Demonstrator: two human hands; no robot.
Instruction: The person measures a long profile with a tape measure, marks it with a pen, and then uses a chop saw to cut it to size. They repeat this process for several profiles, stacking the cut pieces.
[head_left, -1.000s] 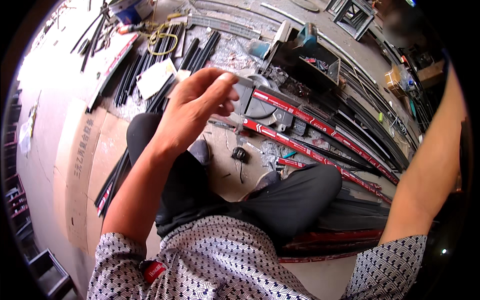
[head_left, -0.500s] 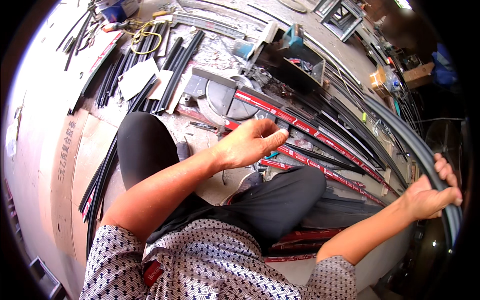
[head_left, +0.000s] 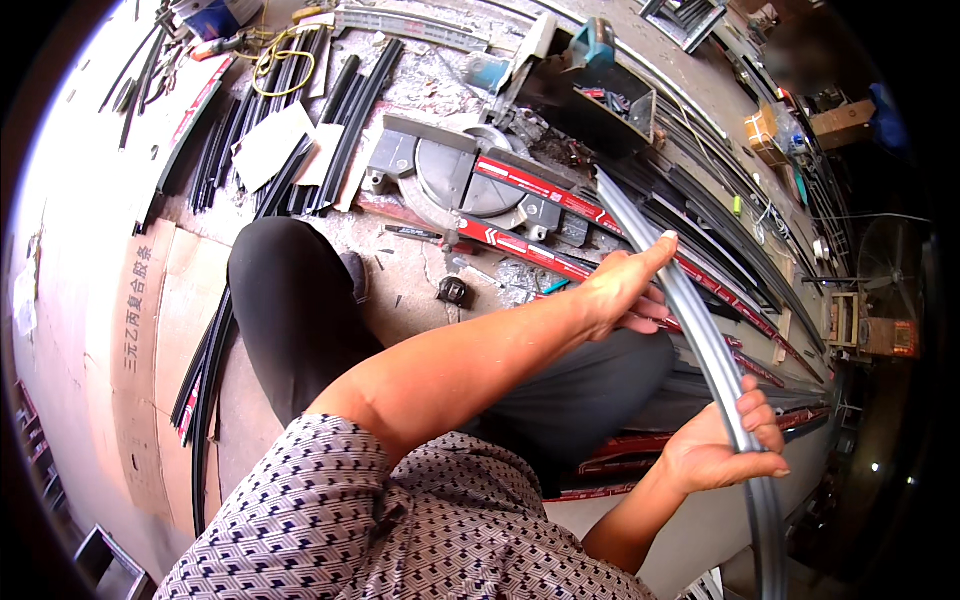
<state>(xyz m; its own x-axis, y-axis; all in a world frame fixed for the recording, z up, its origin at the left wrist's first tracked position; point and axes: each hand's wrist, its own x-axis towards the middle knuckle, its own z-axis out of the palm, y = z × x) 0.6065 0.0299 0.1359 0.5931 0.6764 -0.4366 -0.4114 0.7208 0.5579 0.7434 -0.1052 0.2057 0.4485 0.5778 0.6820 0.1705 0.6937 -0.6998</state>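
A long, glossy grey profile strip (head_left: 708,345) runs diagonally across the right side, its upper end near the saw base. My right hand (head_left: 722,445) is closed round its lower part, thumb across the front and fingers at the far side. Higher up, my left hand (head_left: 622,292) is at the strip's left edge. Its thumb touches the strip, while its loosely bent fingers are apart and not wrapped round it. Beyond my left hand, strips with red-and-white film (head_left: 530,253) lie against the grey round saw base (head_left: 455,180).
Black strips (head_left: 345,120) lie in bundles on the floor, some under white sheets (head_left: 272,148). A dark open box (head_left: 615,120) with a teal tool stands beyond the saw base. Flat cardboard (head_left: 150,380) lies at left. A small black roundish object (head_left: 453,291) sits between my legs.
My right hand has brought the grey strip inward from the far right. My left hand has moved right to meet it. My right-side knee has shifted, uncovering the small black object.
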